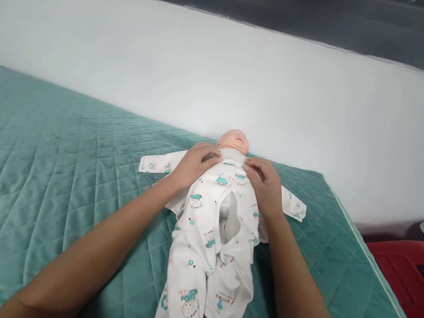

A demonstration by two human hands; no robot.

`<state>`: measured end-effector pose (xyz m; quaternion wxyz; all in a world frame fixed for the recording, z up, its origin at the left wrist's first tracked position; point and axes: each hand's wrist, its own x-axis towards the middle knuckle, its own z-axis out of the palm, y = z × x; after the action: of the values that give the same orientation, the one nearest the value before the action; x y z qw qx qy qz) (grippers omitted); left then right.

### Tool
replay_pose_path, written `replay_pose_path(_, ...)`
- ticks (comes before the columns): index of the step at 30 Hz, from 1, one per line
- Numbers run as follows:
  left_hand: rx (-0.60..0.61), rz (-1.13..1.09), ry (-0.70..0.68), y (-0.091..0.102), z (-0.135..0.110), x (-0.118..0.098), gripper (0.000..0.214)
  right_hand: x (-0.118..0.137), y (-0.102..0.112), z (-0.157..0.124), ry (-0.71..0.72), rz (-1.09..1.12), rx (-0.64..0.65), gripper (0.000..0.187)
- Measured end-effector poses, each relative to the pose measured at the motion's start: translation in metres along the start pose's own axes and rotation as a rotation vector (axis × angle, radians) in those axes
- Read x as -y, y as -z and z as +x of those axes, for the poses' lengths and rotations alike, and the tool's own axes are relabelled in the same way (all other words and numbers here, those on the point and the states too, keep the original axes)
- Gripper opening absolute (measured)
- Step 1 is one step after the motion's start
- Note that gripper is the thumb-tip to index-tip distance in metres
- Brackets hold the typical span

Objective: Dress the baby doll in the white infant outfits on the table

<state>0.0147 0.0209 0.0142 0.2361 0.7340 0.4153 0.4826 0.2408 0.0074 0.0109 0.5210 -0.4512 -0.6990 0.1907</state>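
A baby doll [233,140] lies on its back on a teal quilted bed cover [54,158], head toward the wall. It wears a white sleepsuit [202,252] printed with small teal animals, and the front gapes open at the belly. My left hand [193,164] rests on the doll's left chest near the collar, fingers pinching the fabric edge. My right hand [265,185] grips the opposite edge of the suit at the chest. Both sleeves lie spread out sideways.
A white wall runs just behind the doll's head. The bed's right edge [361,243] drops off to a red plastic object [411,282] on the floor. A dark window frame spans the top.
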Motion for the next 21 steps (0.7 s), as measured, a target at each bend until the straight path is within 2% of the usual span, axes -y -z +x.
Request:
replay_pose_path(2,0.083,-0.014,-0.022,0.001,0.004,0.002,0.015,-0.004,-0.003,0.003,-0.033,0.125,0.090,0.012)
replay_pose_path(4,0.156,-0.047,-0.016,0.005,0.004,0.006,0.018,-0.007,-0.002,0.005,-0.063,0.154,0.147,0.015)
replay_pose_path(9,0.331,-0.058,0.065,0.017,0.006,0.009,0.024,-0.006,0.009,0.013,-0.082,0.015,0.341,0.023)
replay_pose_path(12,0.403,-0.050,0.054,0.023,0.014,0.007,0.023,-0.006,0.011,0.020,-0.050,-0.025,0.433,0.026)
replay_pose_path(16,0.430,-0.017,0.043,0.024,0.029,0.011,0.022,-0.011,0.006,0.026,-0.002,-0.064,0.378,0.029)
replay_pose_path(21,0.336,-0.061,0.144,0.014,0.042,0.022,0.021,-0.019,-0.004,0.037,-0.078,-0.221,0.251,0.028)
